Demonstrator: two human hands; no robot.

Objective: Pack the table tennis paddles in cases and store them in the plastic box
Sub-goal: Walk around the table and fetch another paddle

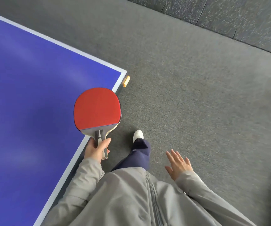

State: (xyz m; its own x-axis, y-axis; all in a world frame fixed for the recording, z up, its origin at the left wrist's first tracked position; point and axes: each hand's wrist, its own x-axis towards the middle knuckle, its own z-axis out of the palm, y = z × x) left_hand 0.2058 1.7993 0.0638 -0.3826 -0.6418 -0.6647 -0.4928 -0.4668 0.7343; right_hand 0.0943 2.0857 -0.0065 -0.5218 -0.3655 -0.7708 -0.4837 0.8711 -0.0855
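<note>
My left hand (pixel 95 150) grips the handle of a table tennis paddle (pixel 97 109) with a red rubber face. A second paddle seems stacked under it, its wooden edge and handle showing at the right. The blade is held over the near corner of the blue table (pixel 33 87). My right hand (pixel 178 163) hangs over the floor to the right with fingers spread and holds nothing. No case and no plastic box are in view.
The blue table has a pale border and fills the left side, with an orange-tan fitting (pixel 126 81) at its corner. Grey carpet (pixel 196 95) covers the floor, with darker mats (pixel 229 18) at the top right. My foot in a white shoe (pixel 138 135) steps forward.
</note>
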